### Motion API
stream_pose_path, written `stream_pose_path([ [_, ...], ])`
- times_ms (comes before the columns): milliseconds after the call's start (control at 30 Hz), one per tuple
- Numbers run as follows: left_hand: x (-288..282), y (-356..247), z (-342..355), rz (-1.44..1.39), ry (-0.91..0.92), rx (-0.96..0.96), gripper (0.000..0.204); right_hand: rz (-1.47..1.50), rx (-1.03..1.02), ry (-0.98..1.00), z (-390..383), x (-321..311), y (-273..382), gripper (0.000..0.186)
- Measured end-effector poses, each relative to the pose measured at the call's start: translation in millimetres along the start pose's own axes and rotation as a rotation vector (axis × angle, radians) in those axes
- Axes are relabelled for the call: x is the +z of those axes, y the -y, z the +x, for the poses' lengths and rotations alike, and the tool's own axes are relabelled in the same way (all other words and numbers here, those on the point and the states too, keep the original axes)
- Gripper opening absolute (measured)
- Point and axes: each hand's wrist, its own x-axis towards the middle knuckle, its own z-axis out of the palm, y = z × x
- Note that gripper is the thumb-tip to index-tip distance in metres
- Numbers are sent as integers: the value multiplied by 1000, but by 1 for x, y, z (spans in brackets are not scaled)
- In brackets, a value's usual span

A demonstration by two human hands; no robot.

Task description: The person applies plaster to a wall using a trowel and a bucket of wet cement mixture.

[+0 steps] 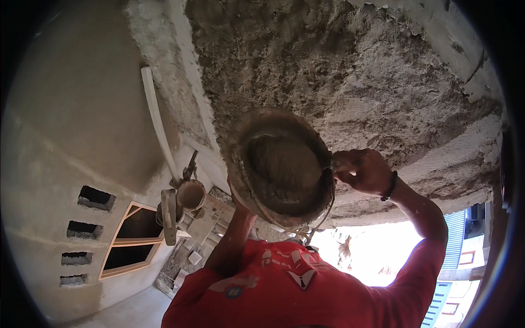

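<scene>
A round, mortar-smeared bucket (pixel 240 186) is raised in front of my chest, its mouth tilted into view. Wet grey mortar (pixel 287 164) fills much of its inside, and a thin wire handle (pixel 322 221) hangs along the near side. My left hand (pixel 236 199) supports the bucket from its left side; most of the fingers are hidden behind it. At the right rim, my right hand (pixel 366 170) is closed around a short greyish piece like a tool's handle, and its other end cannot be made out against the dark rim and mortar.
A rough, partly mortared surface (pixel 350 82) spreads above and behind the bucket. To the left are a smooth wall (pixel 60 147) with several rectangular holes, a wood-framed window (pixel 131 240), a long pale batten (pixel 157 120) and another bucket (pixel 191 195). Bright daylight enters at lower right.
</scene>
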Motion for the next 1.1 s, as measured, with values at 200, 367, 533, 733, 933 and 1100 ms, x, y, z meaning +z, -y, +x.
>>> stream_pose_path([
  [200,3,2,-1,13,7,14,70,-77,-157,-63,16,-43,8,25],
  [367,6,-2,-4,35,-2,46,70,-33,-71,-68,35,-97,40,29],
  [533,1,-13,-13,53,-32,114,70,170,-273,-105,52,-143,56,23],
  [733,-6,-17,-25,56,-55,163,70,260,-29,-63,84,-157,-27,25],
  [933,-8,-14,-25,53,-73,160,70,-308,242,-630,57,-231,-41,30],
  [1100,3,-6,-10,36,-23,101,70,-414,-67,-261,37,-174,-53,14],
])
